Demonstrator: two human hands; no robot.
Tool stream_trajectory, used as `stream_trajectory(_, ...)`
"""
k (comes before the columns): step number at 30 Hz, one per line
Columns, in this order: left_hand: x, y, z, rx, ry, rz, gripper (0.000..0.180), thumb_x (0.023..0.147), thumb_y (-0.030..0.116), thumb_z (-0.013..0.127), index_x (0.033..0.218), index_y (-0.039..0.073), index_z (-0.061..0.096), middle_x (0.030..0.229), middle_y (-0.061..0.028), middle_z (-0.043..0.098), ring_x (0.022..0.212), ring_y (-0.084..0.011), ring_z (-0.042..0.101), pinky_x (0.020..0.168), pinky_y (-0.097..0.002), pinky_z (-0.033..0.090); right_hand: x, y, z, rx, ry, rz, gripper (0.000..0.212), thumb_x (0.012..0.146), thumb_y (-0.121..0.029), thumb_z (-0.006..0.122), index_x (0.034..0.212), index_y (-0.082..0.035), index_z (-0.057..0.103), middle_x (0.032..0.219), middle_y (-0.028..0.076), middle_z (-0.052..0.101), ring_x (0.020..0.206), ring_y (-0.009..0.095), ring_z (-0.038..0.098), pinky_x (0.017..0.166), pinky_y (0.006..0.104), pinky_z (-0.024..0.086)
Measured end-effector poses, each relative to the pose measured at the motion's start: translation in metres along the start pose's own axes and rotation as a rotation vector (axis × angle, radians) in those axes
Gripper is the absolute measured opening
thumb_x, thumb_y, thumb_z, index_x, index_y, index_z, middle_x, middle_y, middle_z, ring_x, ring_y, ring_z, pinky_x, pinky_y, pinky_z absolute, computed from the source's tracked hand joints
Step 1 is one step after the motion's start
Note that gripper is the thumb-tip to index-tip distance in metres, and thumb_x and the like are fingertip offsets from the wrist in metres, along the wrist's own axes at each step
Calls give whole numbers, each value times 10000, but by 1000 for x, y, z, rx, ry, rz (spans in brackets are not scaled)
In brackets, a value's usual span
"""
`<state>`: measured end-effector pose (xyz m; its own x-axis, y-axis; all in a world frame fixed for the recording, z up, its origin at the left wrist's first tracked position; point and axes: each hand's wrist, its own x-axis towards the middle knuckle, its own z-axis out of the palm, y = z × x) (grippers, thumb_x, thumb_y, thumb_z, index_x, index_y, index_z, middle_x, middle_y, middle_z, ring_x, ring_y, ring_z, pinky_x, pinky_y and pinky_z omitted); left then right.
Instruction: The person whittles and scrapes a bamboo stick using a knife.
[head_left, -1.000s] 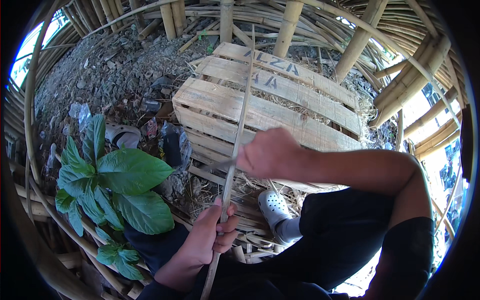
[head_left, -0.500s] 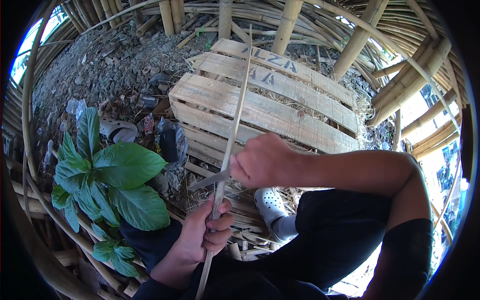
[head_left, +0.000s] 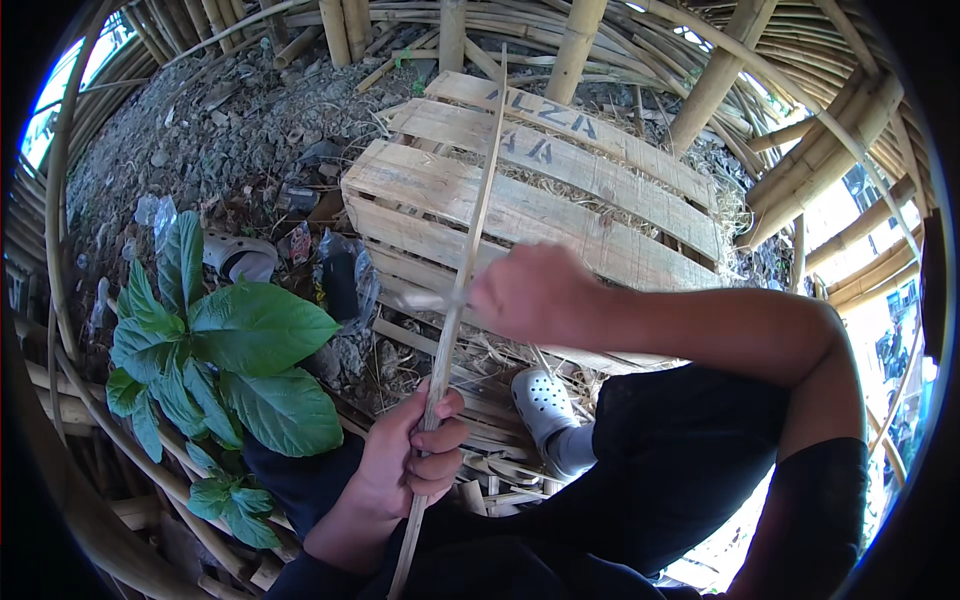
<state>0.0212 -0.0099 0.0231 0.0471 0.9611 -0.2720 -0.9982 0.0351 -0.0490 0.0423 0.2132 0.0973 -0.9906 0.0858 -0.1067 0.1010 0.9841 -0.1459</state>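
A long, thin bamboo strip [head_left: 480,205] slants up the middle of the view, its far end over a slatted wooden crate [head_left: 580,225]. My left hand [head_left: 390,475] wraps its fingers round the strip's lower part, close to my body. Farther up, my right hand [head_left: 535,295] is closed on a knife, whose blade [head_left: 420,299] crosses the strip and sticks out to the left. Motion smears the blade and my right hand. The knife's handle is hidden in the fist.
A broad-leaved green plant [head_left: 265,330] grows at the left. Past it lie a loose clog [head_left: 225,250] and crumpled plastic on stony ground. My foot in a pale clog [head_left: 540,400] rests beside the crate. Bamboo posts [head_left: 575,55] and bent bamboo poles stand around.
My right hand and the knife have slid up along the strip, away from my left hand. My left hand keeps its hold on the strip in nearly the same place.
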Motion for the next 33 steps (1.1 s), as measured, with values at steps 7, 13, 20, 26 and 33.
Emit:
stream_trajectory(7,-5,-3,15,108,170,91,310,1025,367,298,875,128,424,575,79,264,372,1,139,285,-189,105,29,29,-2,-31,69,161,379,870,-299,420,714,-39,648,656,179,633,632,334,650,624,458,541)
stream_trajectory(13,-8,0,14,165,165,70,318,1025,389,292,874,140,422,579,90,258,384,0,156,304,-185,111,24,22,-3,-128,-82,59,375,887,-288,405,707,-54,636,709,180,643,675,315,656,597,455,536)
stream_trajectory(20,-5,-7,19,370,293,60,357,1006,478,308,884,160,415,600,83,247,437,-12,178,349,-190,102,14,16,-5,-138,-103,-45,326,861,-277,443,703,-68,638,688,157,638,670,315,655,615,454,531)
stream_trajectory(26,-6,-14,19,453,338,91,376,991,514,329,900,161,422,605,79,245,445,-18,173,367,-193,101,1,5,2,-244,-127,-193,276,864,-237,488,689,-99,651,679,101,648,666,278,669,455,429,502)
stream_trajectory(33,-4,-13,19,506,358,105,378,988,517,337,897,160,421,608,78,242,448,-21,179,376,-202,110,10,10,-3,-209,-88,12,306,864,-260,455,706,-98,661,678,135,636,654,297,652,508,420,522)
